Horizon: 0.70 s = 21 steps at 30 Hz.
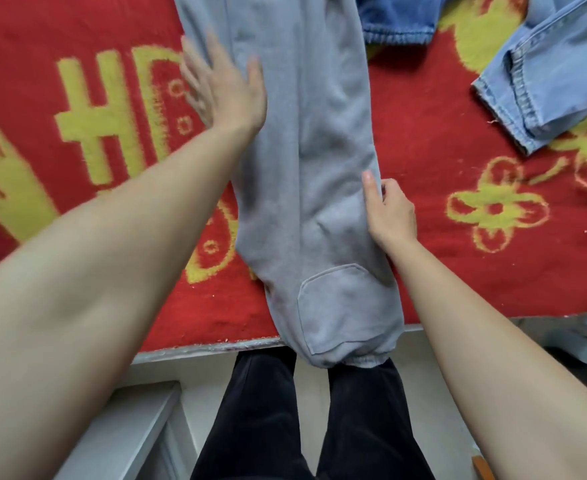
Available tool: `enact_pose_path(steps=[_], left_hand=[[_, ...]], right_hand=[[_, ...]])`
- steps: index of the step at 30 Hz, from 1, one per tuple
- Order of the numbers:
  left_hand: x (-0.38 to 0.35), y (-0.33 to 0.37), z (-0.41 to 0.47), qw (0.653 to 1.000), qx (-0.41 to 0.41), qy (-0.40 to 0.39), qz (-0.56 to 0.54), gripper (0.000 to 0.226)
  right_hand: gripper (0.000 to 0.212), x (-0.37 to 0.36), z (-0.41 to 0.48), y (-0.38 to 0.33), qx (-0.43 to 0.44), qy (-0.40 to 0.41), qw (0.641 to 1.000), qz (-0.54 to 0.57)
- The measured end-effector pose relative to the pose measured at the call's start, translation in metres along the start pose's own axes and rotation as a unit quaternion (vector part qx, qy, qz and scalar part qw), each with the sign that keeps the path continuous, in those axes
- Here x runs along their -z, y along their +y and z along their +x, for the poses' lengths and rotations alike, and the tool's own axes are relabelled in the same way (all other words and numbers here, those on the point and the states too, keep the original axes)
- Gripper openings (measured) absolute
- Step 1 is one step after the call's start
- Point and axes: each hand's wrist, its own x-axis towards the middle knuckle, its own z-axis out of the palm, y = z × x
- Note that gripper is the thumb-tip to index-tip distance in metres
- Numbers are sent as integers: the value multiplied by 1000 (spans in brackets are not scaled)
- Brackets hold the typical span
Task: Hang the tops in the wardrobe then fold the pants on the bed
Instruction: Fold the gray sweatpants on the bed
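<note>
Gray pants (306,168) lie lengthwise on the bed, one leg stacked on the other, so the first lengthwise fold looks done. The cross folds are not yet made. The waistband (358,358) hangs just over the bed's near edge and the back pocket (337,306) faces up. The leg ends run out of view at the top.

No wardrobe or tops are in view, so I can't tell whether the hanging is done. Judging by the work on the pants, the task is probably in its second half.

Still to fold: a light denim piece (544,74) to the right of the pants and well apart from them, loosely doubled. A darker denim piece (396,19) sits beyond their far right edge, touching or nearly so. Can't tell what garment either one is.

The left hand (223,88) is flat on the left edge of the pants, fingers straight and spread, pressing or smoothing. The right hand (394,213) is at the right edge nearer the waistband. Its thumb lies on the fabric and its fingers are curled, so it looks to pinch the edge.

The bed is covered by a red blanket (441,271) with yellow flowers and lettering on both sides of the pants. Below the waistband are pale floor (216,382) and the person's dark trousers (354,427). A white boxy unit (129,427) stands to the lower left of the pants.
</note>
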Motion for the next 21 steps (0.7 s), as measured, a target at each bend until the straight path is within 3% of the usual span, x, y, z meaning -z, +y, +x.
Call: enact_pose_path(steps=[3,6,10,13,15,18,21], left_hand=[[-12,-49,-26,994,90,-40,39,59],[-16,-65,-17,997,61,-42,37,41],[-15,-68,-15,994,81,62,-43,38],[-15,-68,-11,987,138,57,-64,36],[-13,-64,-6,983,160,45,-78,47],[-7,-57,0,994,106,6,-35,68],[-4,-54,14,998,59,-24,-9,42]], right_hand=[[52,-6,-10,17,2,0,1000,-20],[50,-7,-14,27,-1,34,999,-19],[46,-7,-16,31,9,84,996,-11],[44,-10,-12,30,15,73,994,-81],[41,-11,-8,21,33,110,990,-88],[49,-16,-3,3,66,143,987,-40],[52,-23,4,-10,80,144,986,-39]])
